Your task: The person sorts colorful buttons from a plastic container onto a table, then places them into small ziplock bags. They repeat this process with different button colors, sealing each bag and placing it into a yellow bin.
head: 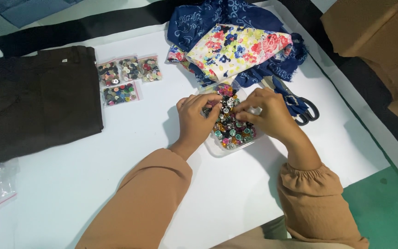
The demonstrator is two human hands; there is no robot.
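Note:
A clear plastic box (217, 148) full of several coloured buttons (232, 129) sits in the middle of the white sheet. My left hand (194, 121) rests on the box's left side, its fingers curled into the buttons. My right hand (266, 113) reaches in from the right, fingertips pinched among the buttons near the left hand's fingertips. Whether either hand holds a single button is hidden by the fingers. Both arms wear tan sleeves.
Several small bags of buttons (124, 79) lie at the upper left, beside dark folded trousers (33, 99). Blue patterned cloth (208, 18) and floral fabric (240, 48) lie behind the box. Blue-handled scissors (295, 103) lie right of my right hand. Cardboard boxes (378, 32) stand far right.

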